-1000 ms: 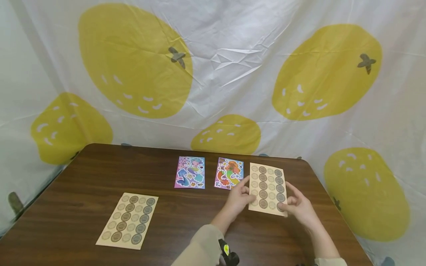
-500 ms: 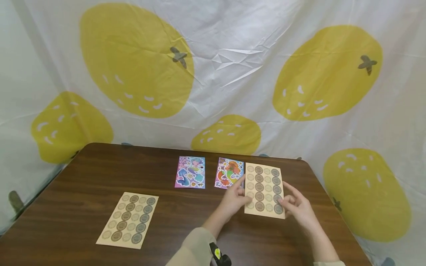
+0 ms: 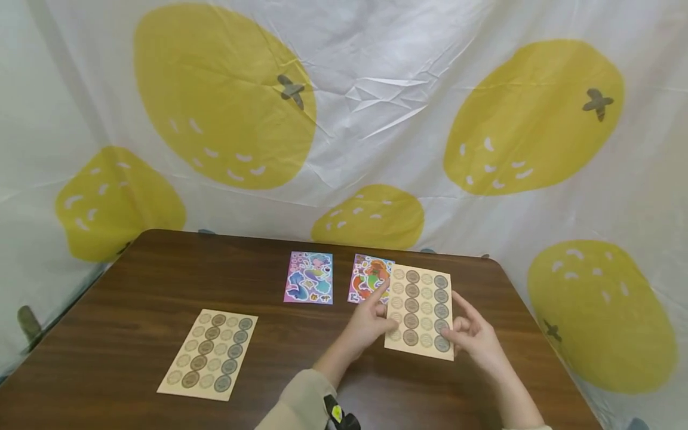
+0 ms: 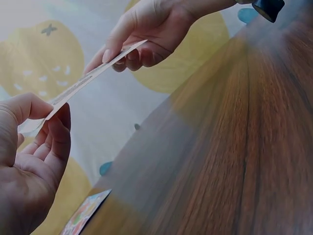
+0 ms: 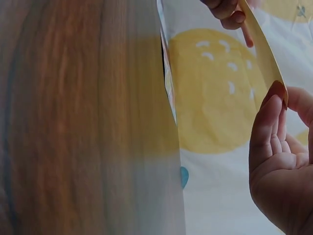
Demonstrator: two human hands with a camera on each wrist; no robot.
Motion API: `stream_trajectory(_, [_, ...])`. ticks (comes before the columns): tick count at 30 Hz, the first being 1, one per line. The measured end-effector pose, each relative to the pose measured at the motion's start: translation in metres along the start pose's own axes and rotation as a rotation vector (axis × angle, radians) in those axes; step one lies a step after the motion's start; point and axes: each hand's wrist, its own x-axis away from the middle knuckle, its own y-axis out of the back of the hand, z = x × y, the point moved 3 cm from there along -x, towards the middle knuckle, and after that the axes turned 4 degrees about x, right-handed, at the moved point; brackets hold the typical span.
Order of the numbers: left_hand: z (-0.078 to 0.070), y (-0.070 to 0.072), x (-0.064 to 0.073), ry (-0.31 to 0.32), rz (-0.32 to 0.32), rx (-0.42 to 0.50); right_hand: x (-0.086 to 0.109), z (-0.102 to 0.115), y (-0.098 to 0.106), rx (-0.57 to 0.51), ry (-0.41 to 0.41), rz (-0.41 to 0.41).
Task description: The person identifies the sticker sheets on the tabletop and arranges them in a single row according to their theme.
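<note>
Both hands hold up a cream sticker sheet (image 3: 418, 313) with rows of round brown, grey and pale seals, above the right part of the table. At its left edge my left hand (image 3: 367, 322) pinches it, thumb on the front. My right hand (image 3: 475, 339) pinches the right edge near the lower corner. The left wrist view shows the sheet (image 4: 88, 81) edge-on, raised off the table, between the two hands. From the right wrist, the sheet's plain back (image 5: 264, 54) shows, slightly bent, with my right fingers (image 5: 269, 117) at its edge.
A matching sheet of round seals (image 3: 208, 355) lies on the brown wooden table (image 3: 102, 334) at the left. Two mermaid sticker sheets lie toward the back: a blue-purple one (image 3: 309, 278) and an orange-green one (image 3: 363, 280), partly covered. A lemon-print cloth (image 3: 376, 149) hangs behind.
Both hands have carried the held sticker sheet a little to the left, and it now overlaps the orange-green mermaid sheet in the head view. The sheets on the table stay put.
</note>
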Motion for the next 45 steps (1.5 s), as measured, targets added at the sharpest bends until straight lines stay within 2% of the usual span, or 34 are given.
stream_trajectory(6, [-0.004, 0.007, 0.005, -0.008, 0.002, -0.006, 0.002, 0.001, -0.009, -0.018, -0.027, -0.020])
stream_trajectory(10, [-0.006, 0.013, 0.008, -0.003, -0.008, -0.017, 0.002, 0.005, -0.015, -0.005, -0.016, -0.013])
stream_trajectory(17, [-0.014, 0.024, 0.013, -0.037, -0.010, -0.078, 0.002, 0.013, -0.022, 0.030, 0.007, -0.034])
stream_trajectory(25, [-0.025, 0.037, 0.021, -0.025, 0.008, -0.082, 0.001, 0.016, -0.035, 0.039, 0.010, -0.053])
stream_trajectory(37, [-0.038, 0.063, 0.039, -0.017, -0.011, -0.157, -0.004, 0.015, -0.061, 0.004, 0.004, -0.025])
stream_trajectory(45, [-0.044, 0.075, 0.048, -0.030, 0.008, -0.164, -0.007, 0.014, -0.074, -0.025, 0.001, 0.004])
